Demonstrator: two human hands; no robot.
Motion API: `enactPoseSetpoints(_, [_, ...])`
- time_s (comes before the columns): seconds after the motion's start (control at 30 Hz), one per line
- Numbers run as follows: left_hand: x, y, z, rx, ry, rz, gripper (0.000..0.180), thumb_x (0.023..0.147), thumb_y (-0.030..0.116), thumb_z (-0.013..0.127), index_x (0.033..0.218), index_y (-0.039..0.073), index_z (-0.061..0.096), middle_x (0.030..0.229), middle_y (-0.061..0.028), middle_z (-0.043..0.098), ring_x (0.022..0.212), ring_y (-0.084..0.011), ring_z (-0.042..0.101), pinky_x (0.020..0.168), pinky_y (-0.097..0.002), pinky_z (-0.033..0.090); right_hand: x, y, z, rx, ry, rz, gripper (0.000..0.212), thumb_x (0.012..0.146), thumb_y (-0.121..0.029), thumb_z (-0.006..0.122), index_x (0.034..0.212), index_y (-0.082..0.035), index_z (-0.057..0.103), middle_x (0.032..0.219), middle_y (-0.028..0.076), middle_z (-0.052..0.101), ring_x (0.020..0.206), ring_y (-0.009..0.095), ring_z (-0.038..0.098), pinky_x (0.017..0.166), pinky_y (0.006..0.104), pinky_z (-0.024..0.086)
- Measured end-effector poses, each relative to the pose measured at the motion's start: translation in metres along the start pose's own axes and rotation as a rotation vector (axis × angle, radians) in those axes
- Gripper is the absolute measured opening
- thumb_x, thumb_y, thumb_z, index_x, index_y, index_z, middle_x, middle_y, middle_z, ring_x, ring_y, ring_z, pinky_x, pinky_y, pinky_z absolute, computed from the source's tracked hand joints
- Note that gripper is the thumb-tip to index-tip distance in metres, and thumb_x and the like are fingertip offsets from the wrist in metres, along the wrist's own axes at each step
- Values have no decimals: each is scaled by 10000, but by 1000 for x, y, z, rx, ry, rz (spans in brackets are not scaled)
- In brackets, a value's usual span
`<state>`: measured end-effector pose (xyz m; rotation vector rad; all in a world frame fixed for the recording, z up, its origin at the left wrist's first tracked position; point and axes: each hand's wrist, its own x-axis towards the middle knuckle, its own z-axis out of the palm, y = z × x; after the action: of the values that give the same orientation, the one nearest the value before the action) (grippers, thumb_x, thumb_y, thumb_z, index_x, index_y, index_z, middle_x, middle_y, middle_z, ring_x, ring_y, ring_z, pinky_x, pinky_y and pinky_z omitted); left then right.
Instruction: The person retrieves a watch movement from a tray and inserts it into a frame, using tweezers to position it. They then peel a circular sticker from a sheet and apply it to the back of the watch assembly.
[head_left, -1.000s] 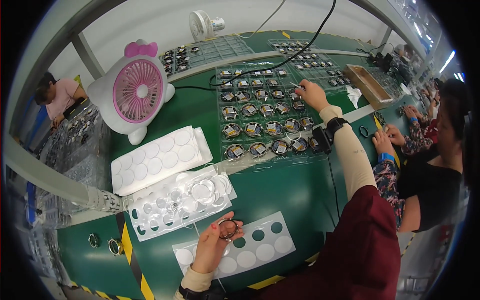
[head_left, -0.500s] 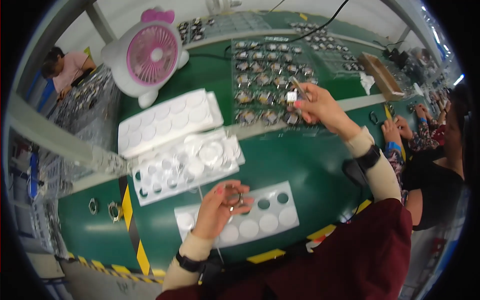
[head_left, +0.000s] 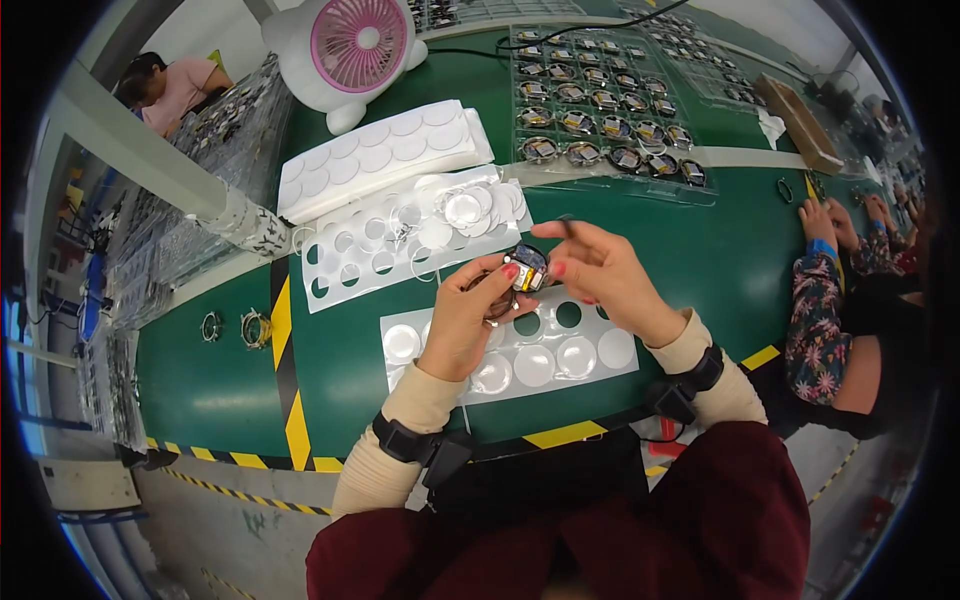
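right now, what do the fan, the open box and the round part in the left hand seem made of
Fan: probably plastic, satin white, given its smooth moulded curves.
Box: likely bare wood, judging by its matte tan sides.
Round part in the left hand: perhaps mixed metal and plastic; dark and silvery areas glint, but it's small.

Grn bench (head_left: 215, 390) carrying plenty: wht/pink fan (head_left: 340, 85) back, wht sheets (head_left: 385, 155) mid, clear tray (head_left: 559, 135) back R, two rings (head_left: 266, 330) L, prob. metal!

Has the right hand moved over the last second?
Yes: the right hand moved from over the module tray toward the person, now beside the left hand.
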<state>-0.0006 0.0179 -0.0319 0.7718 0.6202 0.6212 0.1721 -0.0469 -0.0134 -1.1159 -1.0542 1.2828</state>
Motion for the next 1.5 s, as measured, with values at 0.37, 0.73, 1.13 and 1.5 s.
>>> enactPoseSetpoints(0.37, [6, 1, 3, 42, 96, 18, 216, 842, 115, 568, 1010, -16, 532, 876, -86, 591, 685, -114, 585, 682, -277, 526, 3, 14, -7, 66, 77, 39, 206, 889, -92, 483, 1026, 37, 568, 771, 60, 587, 487, 36, 363, 440, 170, 283])
enactPoseSetpoints(0.73, [6, -3, 6, 165, 111, 43, 142, 839, 86, 563, 953, 3, 547, 865, -82, 609, 679, -114, 591, 664, -265, 514, 1, 19, -8, 43, 93, 36, 176, 866, -126, 545, 880, 38, 608, 607, -5, 529, 473, 25, 387, 424, 180, 296])
enactPoseSetpoints(1.13, [6, -7, 9, 259, 155, 139, 127, 840, 78, 562, 940, 1, 563, 826, -73, 619, 665, -114, 590, 605, -222, 458, 1, 18, 1, 84, 134, 61, 133, 833, -98, 583, 898, 19, 582, 585, -43, 465, 489, 15, 390, 434, 170, 294])
enactPoseSetpoints(1.5, [8, -1, 6, 308, 91, 51, 186, 864, 88, 523, 1019, -14, 536, 858, -81, 616, 653, -121, 589, 605, -247, 492, 3, 25, -7, -139, 48, 59, 129, 821, -91, 599, 905, 4, 577, 641, -56, 475, 523, 0, 368, 434, 168, 261])
